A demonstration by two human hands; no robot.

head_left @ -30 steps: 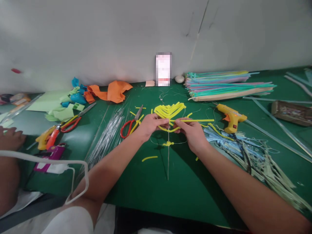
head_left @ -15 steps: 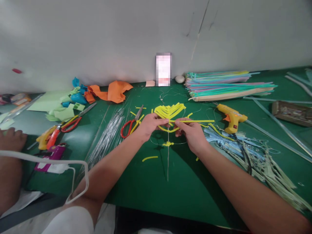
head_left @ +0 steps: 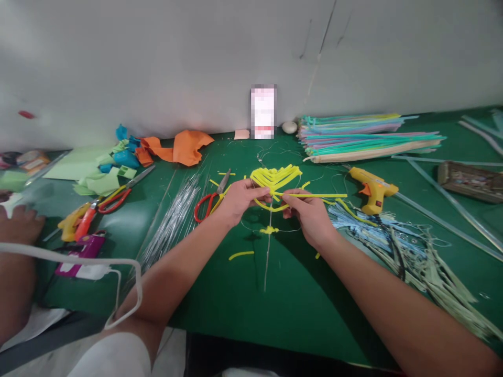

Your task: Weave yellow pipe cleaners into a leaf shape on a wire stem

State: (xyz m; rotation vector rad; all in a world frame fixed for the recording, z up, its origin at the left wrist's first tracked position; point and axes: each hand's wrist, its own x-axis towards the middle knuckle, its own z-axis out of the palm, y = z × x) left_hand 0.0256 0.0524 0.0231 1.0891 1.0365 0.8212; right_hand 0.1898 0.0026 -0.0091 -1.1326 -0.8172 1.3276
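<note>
Looping white cable [head_left: 78, 260]: nearest to me on the feed, at the lower left, hanging off the near edge of the green table [head_left: 236, 303].
wire stem [head_left: 267, 262]: thin and bare, it runs from the hands down toward me, and I see 1 small yellow knot [head_left: 269, 229] on it.
yellow offcut [head_left: 241, 255]: 1 short piece lying flat, just left of the stem.
left hand [head_left: 236, 201]: thumb and fingers are pinched together on the left side of the yellow strip fan [head_left: 275, 177].
right hand [head_left: 310, 214]: thumb and forefinger are clamped on 1 single yellow strip [head_left: 322, 196], which runs level to the right. The other fingers curl under.
yellow strip fan: held between both hands over the middle of the table, its bent ribs spreading away from me.
red-handled scissors [head_left: 208, 201]: flat on the table, just left of the left hand.
silver wire bundle [head_left: 173, 220]: left of the scissors, laid slantwise.
co-worker's hand [head_left: 19, 225]: at the far left edge, resting on the table.
glue gun [head_left: 371, 188]: yellow, right of the right hand and apart from it.
strip tangle [head_left: 412, 251]: pale blue and green, beside the gun.
coloured strip stack [head_left: 361, 139]: at the far right, near the wall.
orange cloth [head_left: 184, 146]: crumpled at the far left, against the wall.
</note>
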